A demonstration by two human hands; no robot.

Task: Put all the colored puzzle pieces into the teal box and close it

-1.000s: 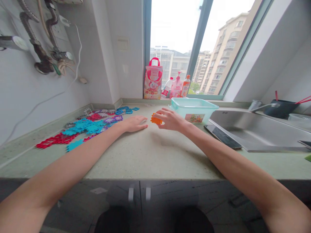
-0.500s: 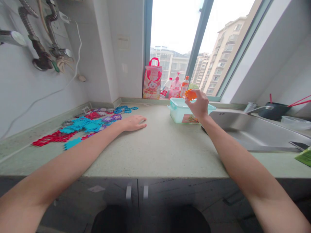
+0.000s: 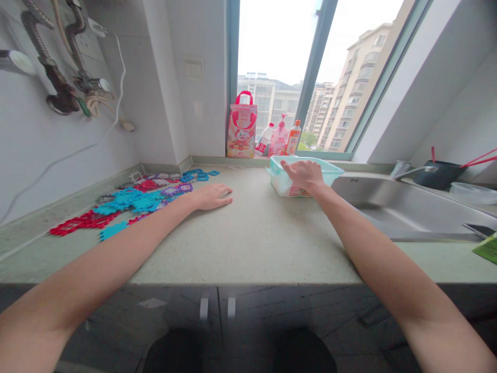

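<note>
My left hand (image 3: 212,197) lies on the counter with its fingers stretched out and holds nothing. Beside it, to the left, spread several flat plastic building pieces: light blue ones (image 3: 132,199), red ones (image 3: 83,221) and purple ones (image 3: 178,192). My right hand (image 3: 305,175) is over the near rim of a mint-green plastic box (image 3: 330,170), palm down. Its fingers dip behind the box wall, out of sight, with only the thumb showing clearly. Whether they hold anything is hidden, and no orange piece can be seen.
A steel sink (image 3: 411,215) lies right of the box, with a black pot (image 3: 430,177) behind it. On the windowsill stand a pink bag (image 3: 243,130) and several bottles (image 3: 279,139). The counter's front edge runs just before me.
My right hand has come down from above the box to its opening, and the orange piece it held is no longer visible. My left hand stays on the counter.
</note>
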